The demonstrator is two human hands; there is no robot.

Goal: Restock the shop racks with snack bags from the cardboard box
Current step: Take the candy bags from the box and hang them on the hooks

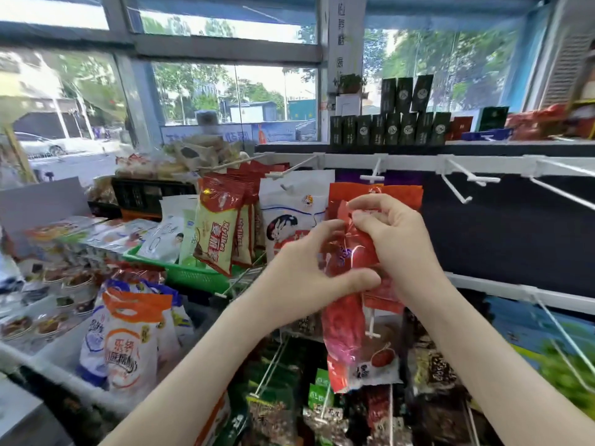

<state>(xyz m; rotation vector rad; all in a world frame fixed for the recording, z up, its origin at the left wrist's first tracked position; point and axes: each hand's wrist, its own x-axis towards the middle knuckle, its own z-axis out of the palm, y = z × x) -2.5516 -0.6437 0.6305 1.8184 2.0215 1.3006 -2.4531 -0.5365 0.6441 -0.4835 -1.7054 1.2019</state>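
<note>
I hold a red snack bag [346,336] up in front of the rack. My left hand [309,268] grips its middle from the left, thumb across the front. My right hand [392,239] pinches the bag's top edge, just below a white hook [373,177] on the upper rail. Behind my right hand hang several matching red-orange bags [404,193]. The bag's lower part hangs free and shows a red fruit picture. No cardboard box is in view.
Bare white hooks [463,185] jut from the rail to the right, over a dark back panel [515,233]. White rabbit bags [289,217] and yellow-red bags [219,233] hang left. A green basket [190,275], lower hooks with dark packets [273,410] and dark green boxes [392,128] surround.
</note>
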